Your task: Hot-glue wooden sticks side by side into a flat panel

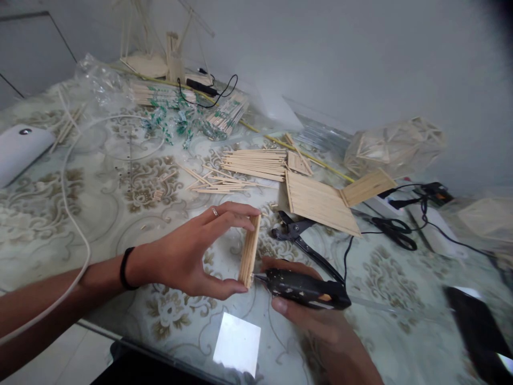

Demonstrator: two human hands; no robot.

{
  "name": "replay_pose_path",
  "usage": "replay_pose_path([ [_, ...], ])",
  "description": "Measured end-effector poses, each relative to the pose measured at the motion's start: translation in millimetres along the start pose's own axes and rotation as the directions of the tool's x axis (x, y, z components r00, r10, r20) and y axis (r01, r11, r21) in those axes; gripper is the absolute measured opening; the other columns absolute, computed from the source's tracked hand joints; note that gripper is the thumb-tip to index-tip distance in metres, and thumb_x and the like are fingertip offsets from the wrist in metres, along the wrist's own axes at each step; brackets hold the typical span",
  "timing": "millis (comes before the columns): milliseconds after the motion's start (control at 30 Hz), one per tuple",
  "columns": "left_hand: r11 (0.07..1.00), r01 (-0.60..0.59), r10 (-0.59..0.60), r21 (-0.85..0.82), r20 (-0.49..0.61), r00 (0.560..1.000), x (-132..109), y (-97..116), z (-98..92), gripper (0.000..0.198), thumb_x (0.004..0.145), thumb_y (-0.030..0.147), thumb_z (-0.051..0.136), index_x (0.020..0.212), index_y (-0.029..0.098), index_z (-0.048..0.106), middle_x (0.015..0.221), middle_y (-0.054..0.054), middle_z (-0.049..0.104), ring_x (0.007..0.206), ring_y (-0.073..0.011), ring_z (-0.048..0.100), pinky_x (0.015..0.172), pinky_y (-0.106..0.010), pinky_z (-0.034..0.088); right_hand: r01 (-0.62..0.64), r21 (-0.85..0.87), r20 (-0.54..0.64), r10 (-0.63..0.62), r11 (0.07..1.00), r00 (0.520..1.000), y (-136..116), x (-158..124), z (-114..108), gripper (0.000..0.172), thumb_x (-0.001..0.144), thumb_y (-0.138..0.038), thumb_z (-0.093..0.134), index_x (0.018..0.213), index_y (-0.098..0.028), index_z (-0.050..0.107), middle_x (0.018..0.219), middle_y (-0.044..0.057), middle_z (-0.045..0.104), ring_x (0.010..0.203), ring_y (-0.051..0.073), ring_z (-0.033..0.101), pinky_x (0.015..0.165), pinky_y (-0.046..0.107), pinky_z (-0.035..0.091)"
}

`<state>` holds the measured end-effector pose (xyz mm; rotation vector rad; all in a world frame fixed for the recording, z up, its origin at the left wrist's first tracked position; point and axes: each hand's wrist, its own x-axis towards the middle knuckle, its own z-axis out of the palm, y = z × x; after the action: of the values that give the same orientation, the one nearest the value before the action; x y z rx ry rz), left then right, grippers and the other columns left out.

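Observation:
My left hand grips a small panel of wooden sticks by its two ends, thumb below and fingers above, holding it on edge. In my right hand is a black glue gun, its nozzle at the lower end of the panel's face. Just past the gun lie black-handled pliers on the table. Behind them rests a larger wooden stick panel with a smaller panel standing at its right side.
Loose wooden sticks lie in the middle of the patterned table. Black scissors and cables are at the right, with a dark phone nearer. Bagged sticks and a stick structure stand further back. A white cable crosses my left forearm.

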<state>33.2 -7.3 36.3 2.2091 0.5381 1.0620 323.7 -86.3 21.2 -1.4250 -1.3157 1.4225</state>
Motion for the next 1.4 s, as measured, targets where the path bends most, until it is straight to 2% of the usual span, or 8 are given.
replay_pose_path([
  [333,1.000,-0.019,0.019,-0.012,0.009,1.000,0.4,-1.6,1.1,0.076,0.086,0.042,0.090,0.148,0.024,0.050,0.155,-0.022,0.061,0.148,-0.0392,0.062,0.120,-0.055,0.059,0.002,0.005,-0.037,-0.001,1.000,0.999,2.0,0.2,2.2,0.050,0.070,-0.054,0.103,0.114,-0.036,0.089,0.116,0.008,0.087,0.105,0.033,0.084,0.092,0.044,0.070],
  [567,1.000,-0.006,0.007,-0.015,0.053,0.999,0.9,2.5,-0.6,0.075,0.087,0.039,0.089,0.148,0.024,0.048,0.158,-0.023,0.059,0.149,-0.0387,0.061,0.119,-0.055,0.058,0.061,-0.020,-0.005,-0.061,0.998,0.998,7.5,3.5,-2.7,0.048,0.074,-0.051,0.101,0.118,-0.034,0.088,0.116,0.010,0.088,0.104,0.034,0.085,0.092,0.046,0.070],
  [800,1.000,0.009,-0.007,-0.027,0.060,0.998,-0.4,3.1,1.5,0.075,0.087,0.041,0.089,0.147,0.025,0.048,0.158,-0.024,0.059,0.150,-0.0358,0.059,0.119,-0.055,0.056,0.024,0.014,-0.065,-0.023,1.000,0.998,3.4,1.8,3.5,0.053,0.072,-0.054,0.102,0.116,-0.029,0.088,0.115,0.011,0.088,0.103,0.035,0.084,0.095,0.049,0.069],
  [1067,1.000,0.009,-0.008,-0.010,0.072,0.997,0.0,4.7,-0.1,0.074,0.087,0.043,0.088,0.147,0.028,0.047,0.158,-0.022,0.060,0.148,-0.0361,0.061,0.117,-0.057,0.056,-0.050,0.008,-0.119,0.050,0.999,0.992,-3.7,0.7,5.7,0.058,0.067,-0.061,0.103,0.114,-0.031,0.089,0.111,0.011,0.088,0.102,0.038,0.083,0.094,0.055,0.068],
  [1200,1.000,0.016,-0.016,0.005,0.081,0.997,0.5,6.1,-0.3,0.074,0.087,0.044,0.087,0.146,0.027,0.047,0.158,-0.022,0.060,0.148,-0.0365,0.061,0.118,-0.057,0.055,-0.036,0.020,-0.142,0.038,0.999,0.989,-3.6,1.2,7.1,0.058,0.067,-0.061,0.102,0.114,-0.029,0.089,0.114,0.012,0.088,0.104,0.037,0.082,0.099,0.056,0.066],
  [1400,1.000,0.010,-0.011,0.007,0.071,0.997,-0.1,7.4,-0.6,0.073,0.085,0.041,0.088,0.144,0.025,0.047,0.157,-0.022,0.062,0.148,-0.0350,0.062,0.117,-0.054,0.055,-0.008,0.013,-0.142,0.010,1.000,0.990,0.9,2.0,5.6,0.055,0.070,-0.057,0.102,0.114,-0.026,0.089,0.114,0.013,0.088,0.104,0.037,0.083,0.098,0.054,0.068],
])
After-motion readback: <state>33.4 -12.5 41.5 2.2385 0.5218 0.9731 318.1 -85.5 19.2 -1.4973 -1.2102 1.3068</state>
